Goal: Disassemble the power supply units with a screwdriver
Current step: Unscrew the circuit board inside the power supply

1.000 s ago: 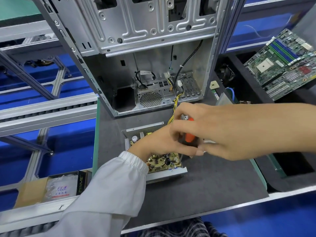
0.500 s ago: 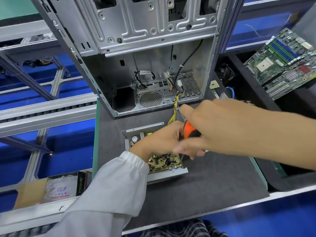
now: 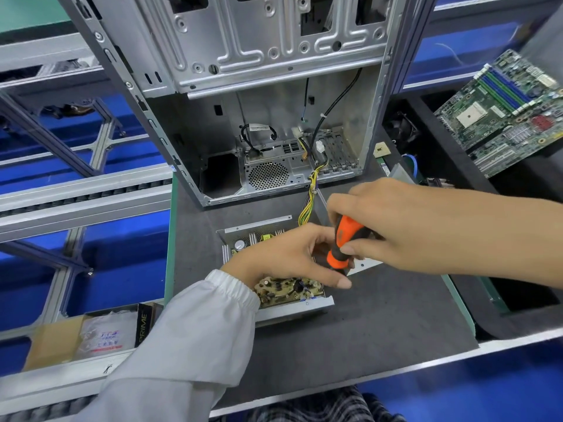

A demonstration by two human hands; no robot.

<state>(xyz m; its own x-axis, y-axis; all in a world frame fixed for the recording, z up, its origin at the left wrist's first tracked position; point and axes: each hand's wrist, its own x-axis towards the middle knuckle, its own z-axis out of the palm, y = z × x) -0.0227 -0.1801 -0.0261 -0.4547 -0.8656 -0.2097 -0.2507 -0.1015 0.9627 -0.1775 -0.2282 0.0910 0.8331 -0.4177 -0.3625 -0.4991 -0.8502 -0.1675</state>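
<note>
Power supply unit (image 3: 275,295) sits open at desk (image 3: 380,324) centre, six o'clock of the case (image 3: 274,86). My right hand (image 3: 405,226) grips the screwdriver (image 3: 342,243); left hand (image 3: 289,257) steadies the board. I'd keep the shaft upright, pressing firmly.

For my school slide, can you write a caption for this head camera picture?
Right hand turns an orange screwdriver while the left hand steadies an opened power supply.

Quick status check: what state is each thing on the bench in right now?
power supply unit: cover off, board exposed
screwdriver: upright, tip hidden
right hand: grips screwdriver handle
left hand: rests on the unit
computer case: open, upright
motherboard: out, tilted
</note>
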